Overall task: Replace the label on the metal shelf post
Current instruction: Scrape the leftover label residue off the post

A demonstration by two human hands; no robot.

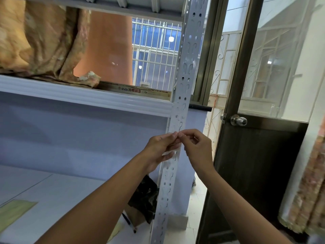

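A grey perforated metal shelf post runs from top to bottom through the middle of the view. Both my hands are raised in front of it, just below the white shelf beam. My left hand holds a small white, partly see-through label against its palm and fingers. My right hand pinches the label's top edge, its fingertips touching those of the left hand. Most of the label is hidden by my fingers, and I cannot tell whether it touches the post.
Folded patterned fabric and a flat printed box lie on the upper shelf. A dark bag sits behind the post near the floor. A dark door with a round knob stands to the right, and a curtain hangs at the far right.
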